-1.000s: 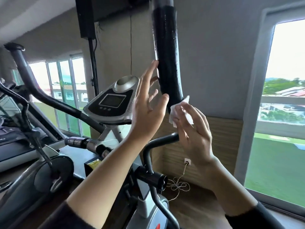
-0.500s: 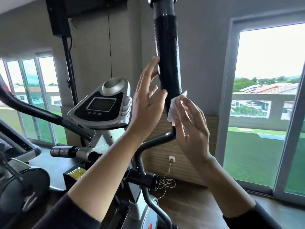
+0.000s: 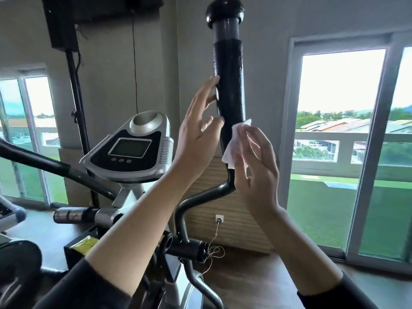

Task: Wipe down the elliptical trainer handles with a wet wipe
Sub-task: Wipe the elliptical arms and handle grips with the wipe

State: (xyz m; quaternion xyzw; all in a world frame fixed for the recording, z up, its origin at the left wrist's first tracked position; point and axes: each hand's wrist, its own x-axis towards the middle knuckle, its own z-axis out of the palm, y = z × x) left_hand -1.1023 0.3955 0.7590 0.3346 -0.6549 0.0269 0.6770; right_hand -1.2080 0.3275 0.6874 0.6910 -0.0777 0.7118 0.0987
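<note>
I see a tall black handle (image 3: 229, 85) right in front of me. It is round like a pipe and stands almost straight up. Its long grip looks soft and a bit bumpy, and it shines as if it is wet. On top sits a smooth round black knob (image 3: 224, 12). Below the grip the handle turns into a thin, hard, shiny bar (image 3: 200, 196) that bends to the left and goes down.

My right hand (image 3: 256, 172) is up beside the low end of the grip. Its fingers are long and only a little bent, and they press a wipe (image 3: 234, 143) onto the handle's right side. The wipe is white, thin and crumpled, with one corner poking up. My right arm comes up from the bottom right, in a dark sleeve.

My left hand (image 3: 198, 134) is up on the handle's left side. It is loose and holds nothing. The fingers are spread out and nearly straight. The tips of the upper fingers touch the grip, and the thumb tip is just beside it. My left arm comes up from the bottom left, also in a dark sleeve.

To the left of my hands is the console (image 3: 131, 150). It is grey and black hard plastic with a small square screen (image 3: 130, 147), three little buttons and a round silver dish on top. Big glass windows (image 3: 343, 130) show green grass outside.
</note>
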